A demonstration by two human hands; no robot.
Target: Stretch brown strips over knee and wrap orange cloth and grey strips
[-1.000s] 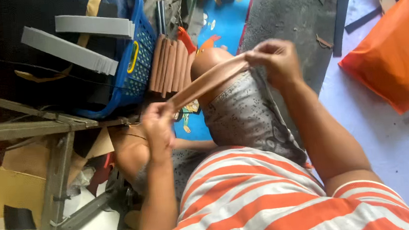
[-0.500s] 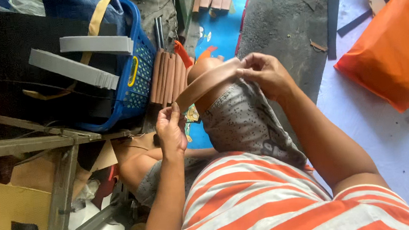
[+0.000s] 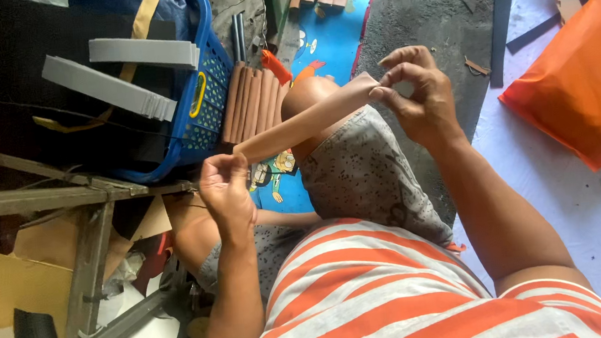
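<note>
We are stretching a tan leather strip [image 3: 304, 119] between our two hands above our lap. Our left hand [image 3: 225, 189] is pinching the near-left end of the strip, fingers curled tight around it. Our right hand [image 3: 416, 92] is gripping the far-right end between thumb and forefinger, the other fingers bending loosely above. The strip is running slantwise over our knee [image 3: 309, 93] and our grey patterned shorts [image 3: 365, 178].

Just beyond the strip, a row of brown leather strips [image 3: 252, 101] is lying beside a blue plastic basket [image 3: 205, 98] that is holding grey strips [image 3: 115, 83]. A blue cartoon-printed mat [image 3: 333, 38] is spreading under our legs. An orange bag [image 3: 580, 90] is sitting at the far right, well apart from our hands. A metal frame [image 3: 81, 200] is standing at our left.
</note>
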